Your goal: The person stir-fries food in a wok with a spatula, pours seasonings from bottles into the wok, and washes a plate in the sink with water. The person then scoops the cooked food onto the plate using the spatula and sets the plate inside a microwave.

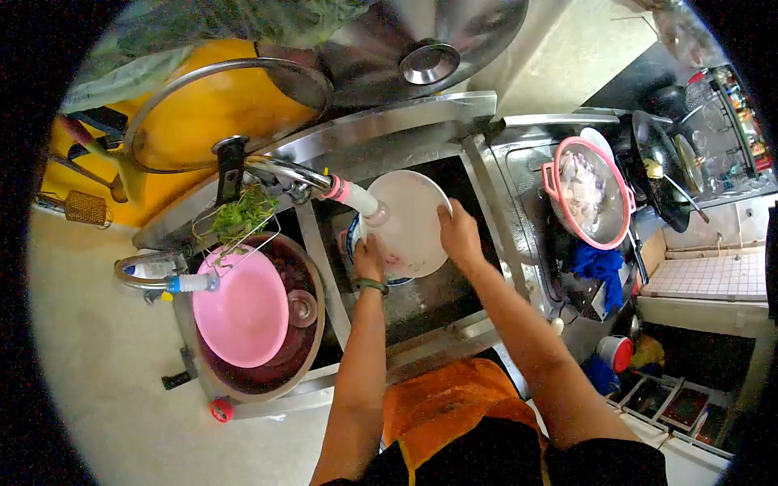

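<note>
A large white bowl is tilted over the right sink basin, below the faucet with a pink and white nozzle. My left hand grips the bowl's near-left rim, its fingers partly hidden. My right hand is closed on the right rim, thumb on the outside. Small reddish bits lie near the bowl's lower inside edge. Beneath and left of it shows the edge of a blue-patterned bowl, mostly covered.
On the left, a pink basin sits in a big metal bowl, beside leafy greens. A glass lid leans behind the faucet. To the right stand a pink-rimmed colander with pale food, a blue cloth and a wok.
</note>
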Motion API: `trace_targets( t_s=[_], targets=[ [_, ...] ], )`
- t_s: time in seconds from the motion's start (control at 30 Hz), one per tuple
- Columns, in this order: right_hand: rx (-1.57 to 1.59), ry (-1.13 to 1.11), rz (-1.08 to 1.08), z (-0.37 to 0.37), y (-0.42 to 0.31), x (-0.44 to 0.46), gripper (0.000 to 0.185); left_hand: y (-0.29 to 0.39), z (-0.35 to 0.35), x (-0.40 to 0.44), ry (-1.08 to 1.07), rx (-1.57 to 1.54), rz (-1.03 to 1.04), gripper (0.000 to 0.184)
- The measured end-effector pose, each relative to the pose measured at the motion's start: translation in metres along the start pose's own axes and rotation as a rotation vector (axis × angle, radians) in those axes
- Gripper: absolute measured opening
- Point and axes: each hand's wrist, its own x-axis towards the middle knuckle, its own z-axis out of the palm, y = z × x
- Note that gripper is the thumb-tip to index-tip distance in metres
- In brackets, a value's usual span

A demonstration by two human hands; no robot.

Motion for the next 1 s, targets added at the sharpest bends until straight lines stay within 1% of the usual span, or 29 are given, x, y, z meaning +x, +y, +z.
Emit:
trace_targets(
  t_s=[0.03,0.07,0.1,0.13,0.17,0.2,0.27,0.3,0.33,0.37,0.4,0.47,0.5,0.53,0.6,0.63,0.7,0.73,0.77,0.8,0.83,0.87,0.9,0.93,1.0],
  targets=[
    [0.122,0.037,0.079,0.007,0.006,-0.009,0.035,0.017,0.003,-0.015,0.028,-0.261,-0.183,0.034],
    [0.245,0.077,0.158,0.014,0.011,-0.017,0.037,0.052,0.004,-0.035,0.072,-0.270,-0.289,0.033],
    [0.459,0.154,0.258,0.028,0.022,-0.023,0.041,0.087,0.005,-0.056,0.118,-0.283,-0.395,0.033],
    [0.675,0.227,0.357,0.045,0.033,-0.027,0.045,0.069,0.017,-0.066,0.176,-0.272,-0.247,0.035],
    [0.758,0.251,0.482,0.060,0.042,-0.033,0.054,0.051,0.029,-0.077,0.232,-0.254,-0.100,0.037],
    [0.672,0.290,0.623,0.076,0.055,-0.038,0.058,0.095,0.028,-0.095,0.290,-0.429,-0.202,0.036],
    [0.571,0.041,0.560,0.071,0.064,-0.039,0.063,0.082,0.000,-0.090,0.017,-0.238,-0.165,0.039],
    [0.449,-0.046,0.539,0.064,0.077,-0.021,0.066,0.076,-0.017,-0.080,-0.120,-0.146,-0.140,0.040],
    [0.328,-0.132,0.519,0.054,0.073,-0.003,0.070,0.085,-0.038,-0.073,-0.287,-0.110,-0.122,0.039],
    [0.580,-0.122,0.472,0.051,0.068,-0.001,0.069,0.084,-0.037,-0.073,-0.186,-0.168,-0.046,0.037],
    [0.559,0.009,0.506,0.065,0.065,-0.007,0.068,0.084,-0.036,-0.076,-0.089,-0.224,0.027,0.036],
    [0.490,0.262,0.552,0.123,0.082,-0.018,0.065,0.090,-0.012,-0.088,0.205,-0.123,-0.098,0.037],
    [0.428,0.268,0.571,0.133,0.081,-0.028,0.062,0.092,0.001,-0.094,0.293,-0.221,-0.020,0.042],
    [0.353,0.140,0.557,0.118,0.074,-0.032,0.060,0.088,-0.003,-0.095,0.201,-0.202,-0.058,0.043],
    [0.196,-0.110,0.504,0.077,0.069,-0.012,0.055,0.078,-0.024,-0.094,0.015,-0.159,-0.131,0.047],
    [0.349,-0.025,0.468,0.077,0.087,0.002,0.049,0.079,-0.033,-0.089,-0.112,-0.514,-0.200,0.049],
    [0.076,0.062,0.334,0.110,0.106,-0.019,0.045,0.083,-0.027,-0.100,0.127,-0.366,-0.173,0.049],
    [0.093,0.117,0.389,0.123,0.106,-0.031,0.041,0.088,-0.013,-0.103,0.247,-0.308,-0.153,0.049],
    [0.221,0.115,0.494,0.127,0.103,-0.042,0.039,0.077,0.000,-0.108,0.302,-0.367,-0.107,0.049],
    [0.329,0.073,0.573,0.120,0.101,-0.046,0.037,0.069,-0.003,-0.106,0.214,-0.364,-0.140,0.048],
    [0.519,-0.039,0.628,0.102,0.099,-0.039,0.035,0.065,-0.009,-0.098,0.128,-0.368,-0.167,0.047],
    [0.777,-0.123,0.666,0.087,0.095,-0.031,0.034,0.060,-0.018,-0.092,0.046,-0.366,-0.196,0.047],
    [1.272,-0.149,0.662,0.079,0.089,-0.025,0.034,0.074,-0.026,-0.086,0.020,-0.344,-0.164,0.043],
    [1.161,-0.186,0.553,0.069,0.080,-0.021,0.035,0.075,-0.027,-0.076,0.035,-0.435,-0.116,0.038],
    [0.928,-0.268,0.333,0.047,0.056,-0.017,0.041,0.036,-0.032,-0.040,0.007,-0.379,-0.314,0.034]
  ],
)
